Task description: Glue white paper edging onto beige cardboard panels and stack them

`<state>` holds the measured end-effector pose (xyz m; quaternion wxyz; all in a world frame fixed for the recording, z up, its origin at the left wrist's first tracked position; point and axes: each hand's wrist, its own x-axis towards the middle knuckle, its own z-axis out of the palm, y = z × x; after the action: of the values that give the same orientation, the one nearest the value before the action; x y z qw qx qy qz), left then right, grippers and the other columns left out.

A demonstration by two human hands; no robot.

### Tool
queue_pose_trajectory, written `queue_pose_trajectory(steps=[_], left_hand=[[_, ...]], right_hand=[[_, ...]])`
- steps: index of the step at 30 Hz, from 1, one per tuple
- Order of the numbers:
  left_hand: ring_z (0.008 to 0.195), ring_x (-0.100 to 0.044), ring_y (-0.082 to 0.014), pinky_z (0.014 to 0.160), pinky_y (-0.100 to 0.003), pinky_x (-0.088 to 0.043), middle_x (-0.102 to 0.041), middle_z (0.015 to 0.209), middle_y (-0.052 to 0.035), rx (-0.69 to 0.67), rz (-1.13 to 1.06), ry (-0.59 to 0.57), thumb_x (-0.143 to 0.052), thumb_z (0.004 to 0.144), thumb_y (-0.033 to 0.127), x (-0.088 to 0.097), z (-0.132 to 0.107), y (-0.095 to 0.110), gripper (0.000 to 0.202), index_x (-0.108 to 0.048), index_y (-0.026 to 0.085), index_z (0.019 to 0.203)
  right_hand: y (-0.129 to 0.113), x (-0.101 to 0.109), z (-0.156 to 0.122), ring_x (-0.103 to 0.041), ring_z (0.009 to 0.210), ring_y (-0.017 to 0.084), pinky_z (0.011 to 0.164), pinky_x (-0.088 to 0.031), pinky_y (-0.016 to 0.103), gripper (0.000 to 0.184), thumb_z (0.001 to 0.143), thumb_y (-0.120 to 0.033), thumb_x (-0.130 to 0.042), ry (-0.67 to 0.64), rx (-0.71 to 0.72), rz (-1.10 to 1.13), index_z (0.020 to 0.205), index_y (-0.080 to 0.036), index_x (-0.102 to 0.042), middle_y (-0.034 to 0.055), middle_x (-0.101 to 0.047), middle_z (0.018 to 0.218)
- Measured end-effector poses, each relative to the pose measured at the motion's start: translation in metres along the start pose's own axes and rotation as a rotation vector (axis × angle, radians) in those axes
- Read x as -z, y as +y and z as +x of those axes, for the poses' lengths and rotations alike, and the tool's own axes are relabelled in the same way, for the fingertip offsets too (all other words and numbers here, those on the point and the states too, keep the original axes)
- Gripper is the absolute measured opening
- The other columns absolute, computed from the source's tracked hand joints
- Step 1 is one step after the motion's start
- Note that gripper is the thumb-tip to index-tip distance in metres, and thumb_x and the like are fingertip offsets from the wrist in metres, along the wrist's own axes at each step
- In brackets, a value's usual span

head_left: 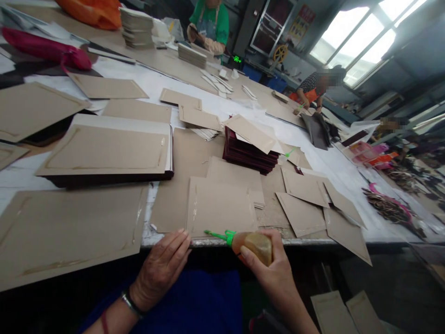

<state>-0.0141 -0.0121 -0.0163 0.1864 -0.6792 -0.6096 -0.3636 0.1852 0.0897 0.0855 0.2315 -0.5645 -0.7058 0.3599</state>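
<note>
My right hand (274,271) is wrapped round a small glue bottle (255,245) with a green nozzle (219,235) that points left onto the near edge of a brown card sheet (220,206). My left hand (162,269) rests with its fingers flat and together on the near left corner of that sheet at the table's front edge. Lines of wet glue shine along the sheet's borders. A bracelet sits on my left wrist.
Larger glued card sheets (69,232) lie to the left, one on a dark stack (114,176). A maroon stack (248,153) and loose card pieces (306,204) lie ahead and right. Two other people (210,23) work at the far side of the long table (347,167).
</note>
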Motion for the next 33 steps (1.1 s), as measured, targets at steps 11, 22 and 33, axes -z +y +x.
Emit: queue_pose_trajectory(steps=[11, 22, 33], left_hand=[[0.104, -0.057, -0.0210, 0.089, -0.035, -0.048, -0.064, 0.103, -0.0104, 0.008, -0.010, -0.017, -0.056, 0.078, 0.004, -0.002, -0.004, -0.003, 0.029, -0.056, 0.009, 0.107], [0.103, -0.057, -0.0203, 0.091, -0.035, -0.046, -0.064, 0.104, -0.0082, -0.001, -0.019, 0.000, -0.055, 0.079, 0.005, -0.001, -0.003, -0.003, 0.032, -0.055, 0.013, 0.110], [0.102, -0.057, -0.0219, 0.093, -0.036, -0.042, -0.064, 0.104, -0.0118, -0.028, -0.021, 0.002, -0.055, 0.078, 0.002, -0.002, -0.003, -0.003, 0.028, -0.057, 0.008, 0.105]], right_hand=[[-0.005, 0.015, -0.006, -0.057, 0.066, 0.019, 0.058, -0.045, 0.027, 0.041, 0.062, -0.052, -0.064, 0.182, -0.032, -0.172, 0.087, -0.023, -0.051, 0.0006, -0.059, 0.076], [0.007, 0.037, -0.005, -0.057, 0.065, 0.018, 0.060, -0.045, 0.028, 0.040, 0.063, -0.051, -0.062, 0.250, -0.069, -0.229, 0.089, -0.023, -0.050, -0.0006, -0.059, 0.075], [0.026, 0.065, 0.000, -0.058, 0.072, 0.021, 0.066, -0.046, 0.030, 0.044, 0.062, -0.057, -0.060, 0.354, -0.096, -0.331, 0.089, -0.024, -0.050, 0.0001, -0.058, 0.079]])
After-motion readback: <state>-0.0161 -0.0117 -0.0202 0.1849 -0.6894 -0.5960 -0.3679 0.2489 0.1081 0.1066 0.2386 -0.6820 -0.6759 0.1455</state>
